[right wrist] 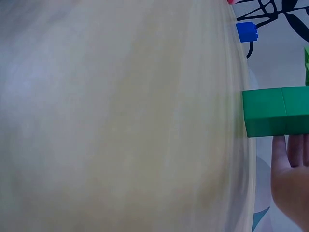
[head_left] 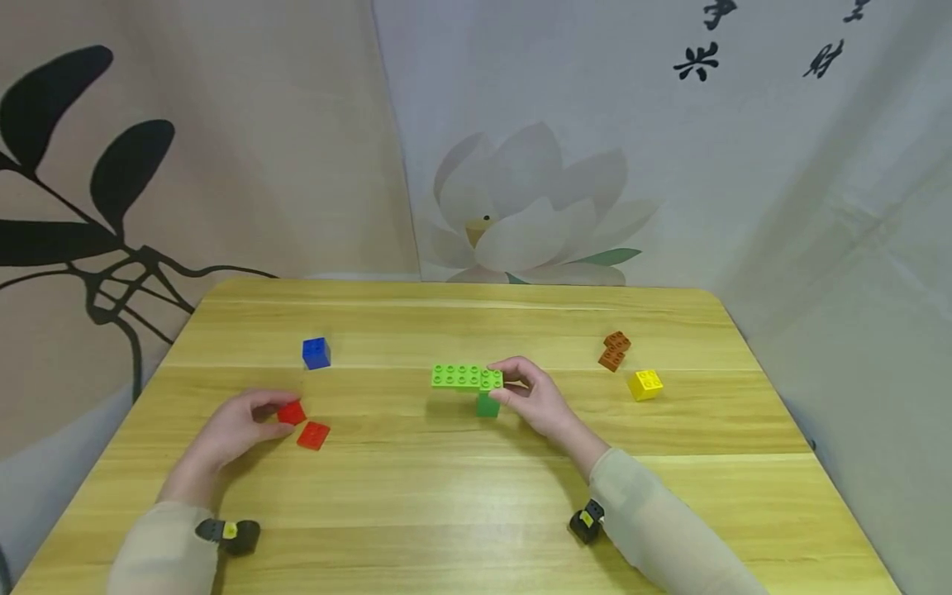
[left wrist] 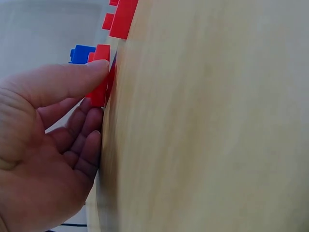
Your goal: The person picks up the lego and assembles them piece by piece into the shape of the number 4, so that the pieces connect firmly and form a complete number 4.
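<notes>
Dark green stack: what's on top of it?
Light green studded bricks, overhanging to the left. The dark green stack's own top face is covered, so how they join can't be seen.

Before you stood a wood-grained table (head_left: 446,504), with a blue brick (head_left: 316,353) on your left and, on your right, a yellow brick (head_left: 644,385) near brown bricks (head_left: 613,357). Beyond it, you faced a pale cloth backdrop (head_left: 297,124) with a printed lotus (head_left: 521,211), dark leaves (head_left: 132,172) and black characters (head_left: 697,61).
</notes>
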A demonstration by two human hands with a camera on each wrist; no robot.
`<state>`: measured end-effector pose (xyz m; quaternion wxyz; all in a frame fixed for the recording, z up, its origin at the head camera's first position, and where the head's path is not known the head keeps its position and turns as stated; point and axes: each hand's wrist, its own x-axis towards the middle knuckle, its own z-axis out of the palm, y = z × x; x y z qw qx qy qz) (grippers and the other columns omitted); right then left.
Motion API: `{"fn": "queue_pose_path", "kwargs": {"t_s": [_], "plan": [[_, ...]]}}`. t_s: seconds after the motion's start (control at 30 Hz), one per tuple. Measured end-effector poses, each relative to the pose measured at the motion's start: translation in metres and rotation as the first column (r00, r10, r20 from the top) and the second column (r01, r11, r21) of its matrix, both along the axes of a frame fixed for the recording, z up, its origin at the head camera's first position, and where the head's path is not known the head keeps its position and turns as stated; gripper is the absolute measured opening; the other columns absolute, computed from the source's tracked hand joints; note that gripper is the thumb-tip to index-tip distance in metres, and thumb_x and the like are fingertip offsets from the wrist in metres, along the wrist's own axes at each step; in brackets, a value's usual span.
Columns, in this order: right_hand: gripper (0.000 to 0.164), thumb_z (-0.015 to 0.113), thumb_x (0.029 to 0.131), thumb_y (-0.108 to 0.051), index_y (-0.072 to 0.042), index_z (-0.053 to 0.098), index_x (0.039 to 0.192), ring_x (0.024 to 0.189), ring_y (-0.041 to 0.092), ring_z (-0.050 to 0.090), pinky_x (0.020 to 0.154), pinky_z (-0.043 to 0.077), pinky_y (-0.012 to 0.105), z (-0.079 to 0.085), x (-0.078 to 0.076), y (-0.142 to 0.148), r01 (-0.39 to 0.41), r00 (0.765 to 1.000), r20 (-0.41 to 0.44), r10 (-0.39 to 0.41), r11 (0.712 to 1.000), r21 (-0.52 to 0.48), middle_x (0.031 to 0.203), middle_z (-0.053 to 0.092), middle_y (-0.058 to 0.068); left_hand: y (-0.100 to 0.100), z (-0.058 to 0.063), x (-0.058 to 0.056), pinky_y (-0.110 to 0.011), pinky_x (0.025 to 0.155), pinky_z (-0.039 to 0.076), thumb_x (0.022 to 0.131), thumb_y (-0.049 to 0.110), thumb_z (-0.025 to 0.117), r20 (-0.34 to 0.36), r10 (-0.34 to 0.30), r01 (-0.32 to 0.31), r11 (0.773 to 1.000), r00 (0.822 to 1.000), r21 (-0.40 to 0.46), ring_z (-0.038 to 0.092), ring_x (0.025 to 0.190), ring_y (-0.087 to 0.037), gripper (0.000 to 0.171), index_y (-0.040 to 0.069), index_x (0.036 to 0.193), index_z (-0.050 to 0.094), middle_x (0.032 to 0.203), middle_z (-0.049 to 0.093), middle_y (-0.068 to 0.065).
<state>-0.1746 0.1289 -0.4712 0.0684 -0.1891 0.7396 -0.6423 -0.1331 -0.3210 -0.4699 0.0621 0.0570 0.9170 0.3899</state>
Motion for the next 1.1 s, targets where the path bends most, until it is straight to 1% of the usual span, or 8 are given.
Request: {"fn": "queue_pose_path", "kwargs": {"t_s": [0.1,0.17,0.23,0.33,0.47,0.7,0.9,1.1], "plan": [[0.034,0.07,0.092,-0.003,0.001,0.059,0.123,0.112,0.033,0.058,0.097,0.051,0.034,0.0,0.0,0.0,-0.002,1.0,-0.001,0.002,1.0,0.01,0.119,0.061,0.017,-0.002,0.001,0.002,-0.026,0.089,0.046,0.084,0.012,0.079,-0.005,0.021,-0.021,1.0,1.0,-0.002,0.056,0.113,-0.039,0.045,-0.004,0.124,0.065,0.126,0.06,-0.026],[0.034,0.07,0.092,-0.004,0.001,0.059,0.123,0.112,0.033,0.058,0.097,0.05,0.034,0.0,0.0,0.0,-0.002,1.0,-0.002,0.002,1.0,0.012,0.119,0.061,0.017,-0.003,0.002,0.004,-0.019,0.081,0.047,0.085,0.012,0.079,0.003,0.043,-0.043,0.999,0.999,0.019,0.059,0.106,-0.032,0.046,-0.004,0.125,0.064,0.124,0.061,-0.024],[0.034,0.07,0.091,-0.003,0.002,0.059,0.123,0.111,0.032,0.058,0.097,0.05,0.035,0.0,0.0,0.0,-0.002,1.0,0.0,0.002,1.0,0.01,0.119,0.061,0.017,-0.004,0.005,0.006,-0.019,0.076,0.049,0.085,0.01,0.078,0.009,0.059,-0.059,0.997,0.998,0.054,0.059,0.098,-0.022,0.046,-0.005,0.126,0.063,0.123,0.06,-0.024],[0.034,0.07,0.091,-0.002,0.002,0.059,0.123,0.111,0.032,0.058,0.097,0.051,0.034,0.0,0.0,-0.001,-0.003,1.0,0.004,0.003,1.0,0.002,0.119,0.061,0.018,-0.003,0.01,0.008,-0.019,0.074,0.051,0.087,0.008,0.076,0.011,0.065,-0.066,0.992,0.998,0.112,0.058,0.092,-0.008,0.047,-0.007,0.129,0.06,0.124,0.06,-0.026],[0.034,0.07,0.091,-0.002,0.002,0.059,0.123,0.11,0.032,0.059,0.097,0.051,0.034,0.002,0.0,-0.003,-0.003,1.0,0.008,0.003,1.0,0.002,0.118,0.061,0.018,0.001,0.017,0.01,-0.016,0.077,0.052,0.088,0.005,0.074,-0.006,0.042,-0.04,0.986,0.999,0.163,0.058,0.093,0.002,0.046,-0.01,0.129,0.058,0.124,0.059,-0.029],[0.034,0.07,0.091,-0.002,0.002,0.059,0.123,0.11,0.032,0.058,0.096,0.051,0.033,0.003,0.001,-0.002,0.003,1.0,0.01,-0.004,1.0,0.003,0.119,0.061,0.018,0.018,0.028,0.01,-0.015,0.079,0.051,0.088,0.006,0.074,-0.072,-0.01,0.022,0.986,0.997,0.163,0.059,0.094,0.002,0.038,-0.005,0.123,0.064,0.121,0.06,-0.024],[0.034,0.07,0.091,-0.002,0.002,0.059,0.123,0.11,0.031,0.058,0.097,0.051,0.034,0.005,0.002,-0.002,0.003,1.0,0.015,-0.003,1.0,-0.003,0.118,0.061,0.018,0.04,0.038,0.009,-0.017,0.079,0.053,0.088,0.004,0.074,-0.088,-0.063,0.082,0.968,0.994,0.236,0.064,0.094,-0.007,0.037,-0.006,0.122,0.064,0.122,0.059,-0.024],[0.034,0.07,0.091,-0.001,0.004,0.059,0.123,0.109,0.031,0.059,0.096,0.051,0.033,0.006,0.002,-0.003,-0.002,1.0,0.019,0.002,1.0,-0.005,0.118,0.061,0.019,0.063,0.039,0.007,-0.018,0.08,0.053,0.087,0.004,0.075,-0.094,-0.096,0.118,0.956,0.991,0.268,0.064,0.095,-0.013,0.036,-0.003,0.121,0.066,0.123,0.057,-0.021]]}}
